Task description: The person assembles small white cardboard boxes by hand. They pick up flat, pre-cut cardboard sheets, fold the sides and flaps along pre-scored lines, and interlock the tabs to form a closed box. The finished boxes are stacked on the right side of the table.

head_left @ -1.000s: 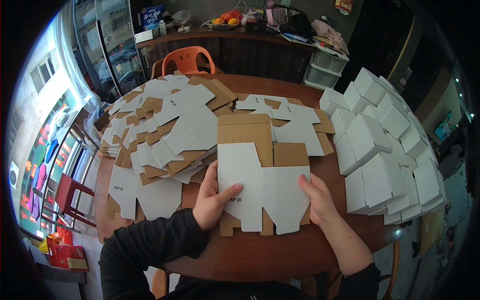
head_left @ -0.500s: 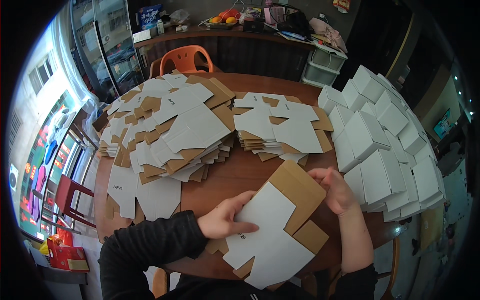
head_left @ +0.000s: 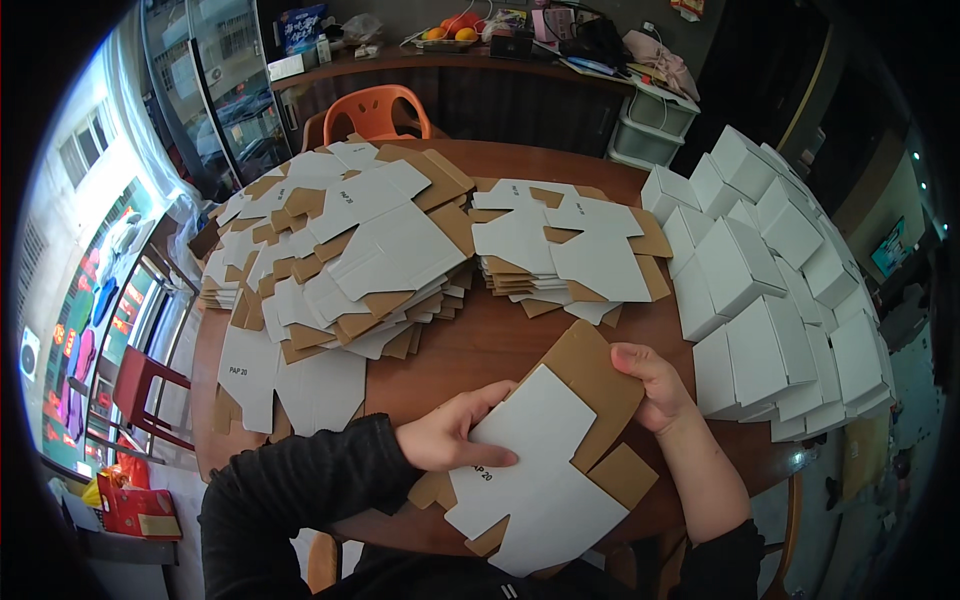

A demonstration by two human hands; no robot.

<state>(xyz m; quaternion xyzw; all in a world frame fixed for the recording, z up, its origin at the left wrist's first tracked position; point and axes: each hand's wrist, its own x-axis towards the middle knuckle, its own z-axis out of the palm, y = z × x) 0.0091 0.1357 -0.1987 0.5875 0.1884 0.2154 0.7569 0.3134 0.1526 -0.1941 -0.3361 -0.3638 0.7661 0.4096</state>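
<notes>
A flat carton blank (head_left: pixel 535 470), white on its panels and brown on its flaps, is held up in front of me at the near edge of the table. My left hand (head_left: pixel 458 432) grips its left side, thumb lying across the white face and the fingers behind. At the upper right, my right hand (head_left: pixel 655 385) pinches the brown end flap (head_left: pixel 590 385) with the thumb in front. That flap looks slightly bent along its crease. A smaller brown flap (head_left: pixel 625 474) sticks out below it, untouched.
Stacks of flat blanks lie on the brown table (head_left: pixel 470 350): a large overlapping heap (head_left: pixel 390 250) at left and a smaller pile (head_left: pixel 590 250) in the middle. Folded white boxes (head_left: pixel 740 270) are piled at right. An orange chair (head_left: pixel 375 112) stands beyond the table.
My right hand has shifted slightly left and its thumb now presses on the flap's corner. The end flap has bent a little along its edge. My left hand keeps its hold.
</notes>
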